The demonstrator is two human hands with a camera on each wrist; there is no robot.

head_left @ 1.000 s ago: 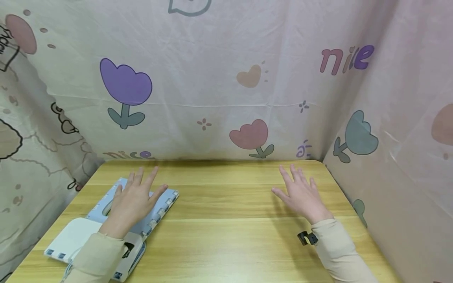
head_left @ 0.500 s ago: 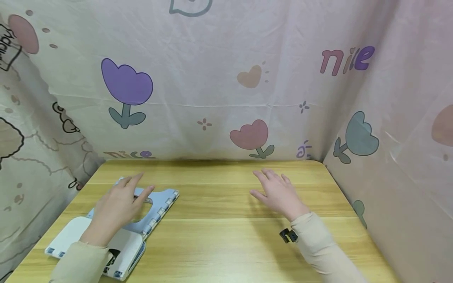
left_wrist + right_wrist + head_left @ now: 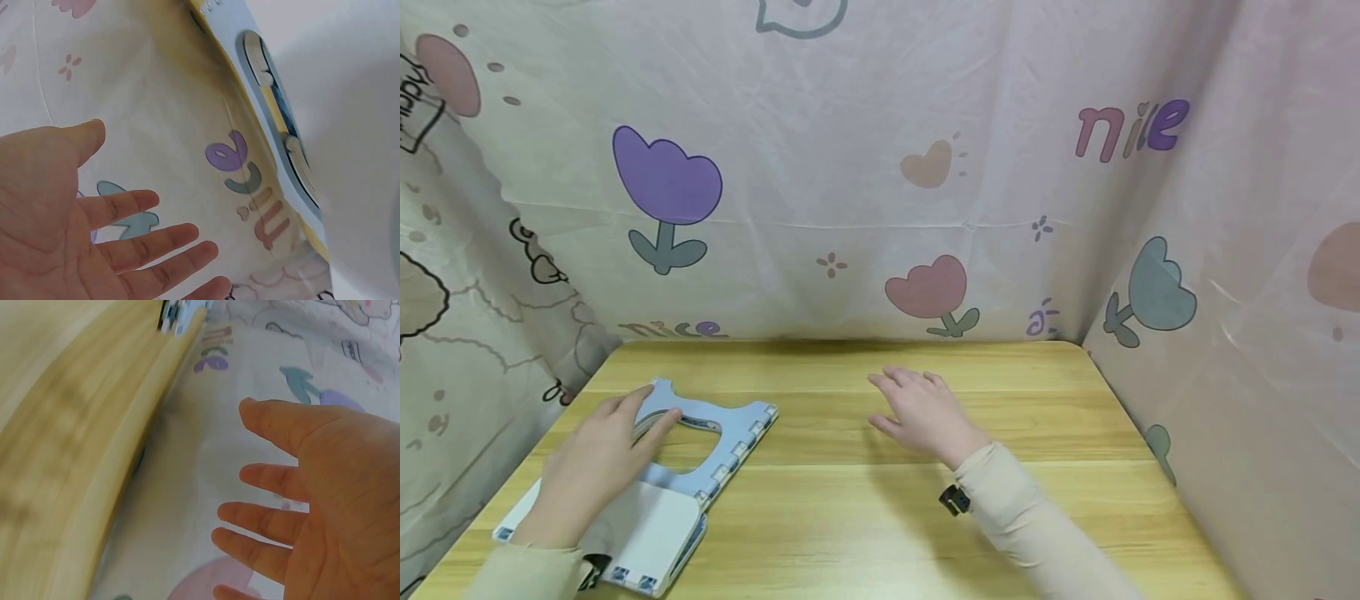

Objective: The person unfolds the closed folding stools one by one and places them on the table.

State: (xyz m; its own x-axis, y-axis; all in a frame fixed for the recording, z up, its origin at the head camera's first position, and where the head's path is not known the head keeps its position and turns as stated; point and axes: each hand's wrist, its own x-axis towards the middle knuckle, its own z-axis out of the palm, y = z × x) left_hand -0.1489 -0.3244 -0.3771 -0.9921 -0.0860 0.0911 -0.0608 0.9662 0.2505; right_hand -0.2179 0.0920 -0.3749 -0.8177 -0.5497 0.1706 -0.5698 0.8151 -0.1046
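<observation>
A flat folding stool, to judge by its hinged white panels point(image 3: 651, 525) and light blue panel point(image 3: 741, 429) with a large cutout, lies at the left of the table. Over its left part hovers my left hand point(image 3: 597, 454), fingers relaxed and spread, covering some of the stool; it holds nothing. In the left wrist view, the left hand point(image 3: 106, 231) is apart from the blue panel point(image 3: 265, 106) and its slot. My right hand point(image 3: 925, 417) is in the air above the middle of the table, its fingers extended and its palm bare in the right wrist view.
The wooden table point(image 3: 820, 517) ends at a patterned cloth point(image 3: 820, 167) behind it. More of that cloth hangs along the left and right sides. A small black device point(image 3: 955, 500) sits on the right wrist.
My left hand has moved left and toward the body, uncovering more of the blue panel and its cutout. From the right side, my right hand has moved left. The stool stays put.
</observation>
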